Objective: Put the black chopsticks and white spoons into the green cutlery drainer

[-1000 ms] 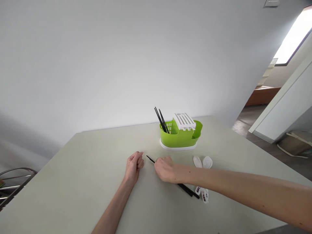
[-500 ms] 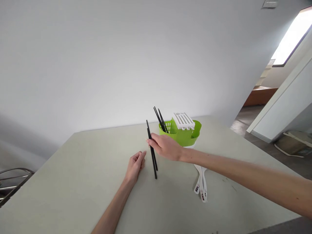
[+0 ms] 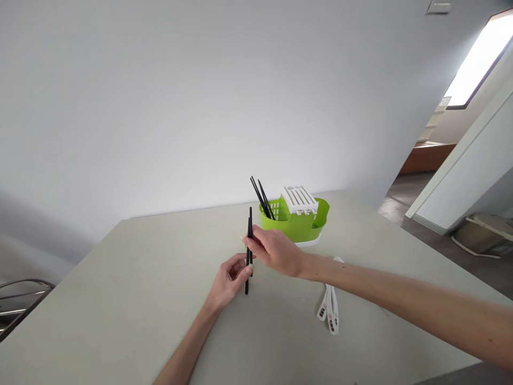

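Two black chopsticks (image 3: pixel 247 286) stand nearly upright above the table, their ends at uneven heights. My right hand (image 3: pixel 278 251) pinches them around the upper middle between thumb and fingers. Lower down, my left hand (image 3: pixel 227 280) has its thumb and fingertips closed around the same pair. Behind my right hand sits a green cutlery caddy (image 3: pixel 292 231) with a white slotted top (image 3: pixel 298 199) and a white base. Several more black chopsticks (image 3: pixel 262 199) lean in its left compartment.
White utensils (image 3: pixel 331 310), their bowls partly hidden by my right forearm, lie on the pale table (image 3: pixel 160 256). A grey wall (image 3: pixel 200 107) rises along the table's back edge. At the left stands a metal-framed object (image 3: pixel 28 291).
My left hand has opened from a loose fist, moved right and closed on the lower part of the chopsticks. My right hand has turned them more upright and shifted slightly down.
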Tool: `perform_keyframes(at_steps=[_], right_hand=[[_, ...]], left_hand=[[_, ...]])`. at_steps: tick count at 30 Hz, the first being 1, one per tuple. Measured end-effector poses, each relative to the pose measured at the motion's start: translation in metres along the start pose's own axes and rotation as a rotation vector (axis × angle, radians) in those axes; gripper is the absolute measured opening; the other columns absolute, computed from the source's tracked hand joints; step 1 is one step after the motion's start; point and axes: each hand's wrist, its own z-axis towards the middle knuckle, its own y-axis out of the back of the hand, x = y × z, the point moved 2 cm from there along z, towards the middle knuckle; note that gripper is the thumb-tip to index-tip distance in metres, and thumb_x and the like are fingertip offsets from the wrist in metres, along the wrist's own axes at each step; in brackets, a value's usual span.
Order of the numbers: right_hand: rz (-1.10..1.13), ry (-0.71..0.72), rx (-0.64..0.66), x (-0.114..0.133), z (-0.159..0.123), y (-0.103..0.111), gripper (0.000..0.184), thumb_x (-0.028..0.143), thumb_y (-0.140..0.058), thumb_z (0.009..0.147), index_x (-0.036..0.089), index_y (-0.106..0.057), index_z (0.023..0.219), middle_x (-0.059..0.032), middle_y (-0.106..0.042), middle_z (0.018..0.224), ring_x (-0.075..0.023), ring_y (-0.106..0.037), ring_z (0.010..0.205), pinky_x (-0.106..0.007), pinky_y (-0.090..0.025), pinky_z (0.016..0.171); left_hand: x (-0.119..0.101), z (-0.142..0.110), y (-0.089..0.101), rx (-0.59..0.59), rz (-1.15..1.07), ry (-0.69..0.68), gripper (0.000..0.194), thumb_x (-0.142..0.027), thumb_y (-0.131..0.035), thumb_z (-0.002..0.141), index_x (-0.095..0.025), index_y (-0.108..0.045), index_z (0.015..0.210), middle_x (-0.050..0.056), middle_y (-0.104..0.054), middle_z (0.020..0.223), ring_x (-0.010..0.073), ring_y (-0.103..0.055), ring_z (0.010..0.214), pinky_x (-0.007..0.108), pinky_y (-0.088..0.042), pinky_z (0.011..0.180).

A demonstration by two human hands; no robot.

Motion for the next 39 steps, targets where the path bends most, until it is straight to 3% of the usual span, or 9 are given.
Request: perform_keyframes(at_steps=[3, 8, 12, 19, 24, 30, 35, 39], right_hand=[[0.02, -0.015, 0.002, 0.0, -0.002, 0.0, 0.025, 0.037, -0.038, 0.108, 0.027, -0.033, 0.086, 0.0075, -0.039, 0.061, -0.0141, -0.032, 0.051, -0.028, -0.026, 0.055], [0.071, -0.02, 0.023, 0.001, -0.006, -0.001, 0.02, 0.036, -0.04, 0.108, 0.026, -0.04, 0.091, 0.0057, -0.048, 0.065, -0.0142, -0.041, 0.054, -0.027, -0.031, 0.058], [0.065, -0.029, 0.084, 0.001, -0.008, -0.008, 0.019, 0.033, -0.042, 0.107, 0.026, -0.04, 0.09, 0.0067, -0.045, 0.063, -0.014, -0.039, 0.053, -0.027, -0.029, 0.056], [0.03, 0.02, 0.157, -0.009, -0.015, -0.022, 0.02, 0.034, -0.041, 0.109, 0.024, -0.044, 0.092, 0.0026, -0.057, 0.071, -0.0137, -0.046, 0.054, -0.026, -0.03, 0.055], [0.035, 0.017, 0.112, -0.005, -0.012, -0.015, 0.022, 0.037, -0.044, 0.108, 0.024, -0.048, 0.091, 0.0041, -0.054, 0.068, -0.0134, -0.046, 0.055, -0.026, -0.031, 0.057], [0.089, 0.003, -0.13, 0.014, 0.003, 0.012, 0.023, 0.042, -0.054, 0.104, 0.024, -0.049, 0.09, 0.0064, -0.055, 0.066, -0.0114, -0.046, 0.056, -0.026, -0.033, 0.059], [0.075, 0.009, -0.148, 0.027, 0.011, 0.029, 0.035, 0.042, -0.054, 0.103, 0.024, -0.042, 0.076, 0.0036, -0.057, 0.07, -0.011, -0.046, 0.058, -0.027, -0.034, 0.059], [0.05, -0.006, -0.206, 0.041, 0.018, 0.059, 0.04, 0.048, -0.054, 0.104, 0.024, -0.041, 0.074, 0.0055, -0.049, 0.061, -0.0111, -0.044, 0.055, -0.026, -0.035, 0.057]], left_hand=[[0.004, 0.0, -0.002, 0.035, 0.048, 0.005, 0.054, -0.069, -0.07, 0.085, -0.015, -0.065, 0.08, -0.004, -0.034, 0.065, 0.0115, -0.029, 0.063, 0.026, -0.024, 0.059], [0.001, 0.001, -0.002, 0.061, 0.047, -0.091, 0.054, -0.064, -0.064, 0.092, -0.014, -0.067, 0.071, 0.0, -0.046, 0.068, 0.0143, -0.043, 0.069, 0.027, -0.033, 0.063], [0.0, 0.002, -0.001, 0.037, 0.08, -0.148, 0.057, -0.06, -0.065, 0.093, -0.015, -0.06, 0.059, 0.001, -0.047, 0.068, 0.0129, -0.04, 0.067, 0.027, -0.032, 0.062], [0.007, 0.004, 0.001, 0.06, 0.111, -0.198, 0.056, -0.062, -0.067, 0.091, -0.014, -0.067, 0.062, 0.002, -0.05, 0.067, 0.0136, -0.04, 0.067, 0.027, -0.033, 0.06], [0.005, 0.004, 0.003, 0.054, 0.121, -0.166, 0.059, -0.063, -0.067, 0.091, -0.014, -0.066, 0.059, 0.003, -0.052, 0.069, 0.0132, -0.041, 0.067, 0.026, -0.034, 0.06], [0.006, 0.004, 0.003, 0.069, 0.107, -0.11, 0.049, -0.062, -0.068, 0.091, -0.016, -0.082, 0.081, 0.008, -0.064, 0.082, 0.0175, -0.055, 0.075, 0.029, -0.042, 0.065], [0.005, 0.003, 0.003, 0.049, 0.107, -0.084, 0.049, -0.062, -0.069, 0.09, -0.016, -0.083, 0.082, 0.006, -0.062, 0.078, 0.0168, -0.054, 0.072, 0.029, -0.042, 0.064], [0.003, 0.002, 0.005, 0.01, 0.056, 0.007, 0.058, -0.063, -0.075, 0.085, -0.016, -0.076, 0.12, -0.003, -0.047, 0.073, 0.0104, -0.038, 0.062, 0.025, -0.031, 0.058]])
